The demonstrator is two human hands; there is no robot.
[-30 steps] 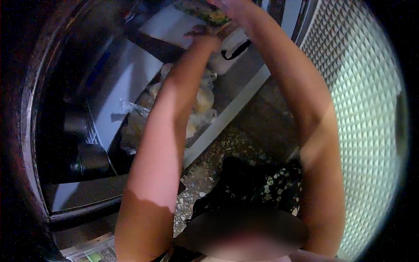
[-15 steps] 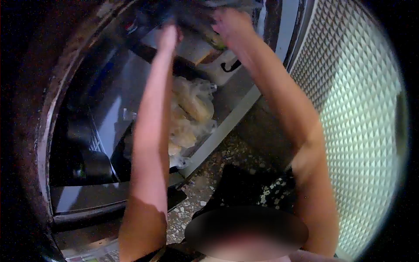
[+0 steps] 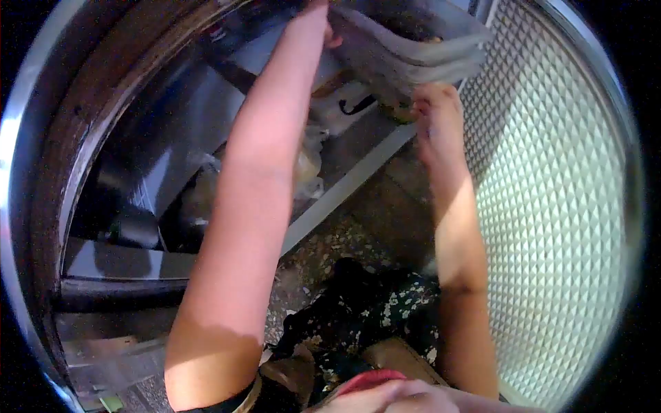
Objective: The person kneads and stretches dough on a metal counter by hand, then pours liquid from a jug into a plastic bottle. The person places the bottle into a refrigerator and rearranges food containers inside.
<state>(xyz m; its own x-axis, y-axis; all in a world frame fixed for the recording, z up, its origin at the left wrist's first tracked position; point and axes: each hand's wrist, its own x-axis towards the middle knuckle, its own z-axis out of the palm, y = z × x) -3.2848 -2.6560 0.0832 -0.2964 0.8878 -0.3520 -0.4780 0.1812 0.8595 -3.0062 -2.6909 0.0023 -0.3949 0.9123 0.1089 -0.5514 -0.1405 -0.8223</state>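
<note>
A grey, translucent plastic bag [image 3: 399, 51], blurred by motion, stretches between my hands at the top of the view. My left hand [image 3: 322, 24] is at its left side, partly cut off by the frame's edge, with a curled finger showing. Below the bag's right end, my right hand [image 3: 441, 113] has its fingers bent in and closed on the plastic. Something yellow-green [image 3: 401, 112] shows just left of that hand. What the bag contains is too blurred to name.
Below lies a compartment with a pale front rail [image 3: 351, 186]. Clear plastic bags [image 3: 310, 162] with pale contents sit there, partly behind my left forearm. A white bag with a black curved mark [image 3: 357, 105] is near them. A textured panel [image 3: 551, 193] rises at right; the floor [image 3: 323, 258] is speckled.
My right hand has moved down and right, drawing the plastic bag out toward the textured panel. My left hand has shifted right and up, to the bag's left side.
</note>
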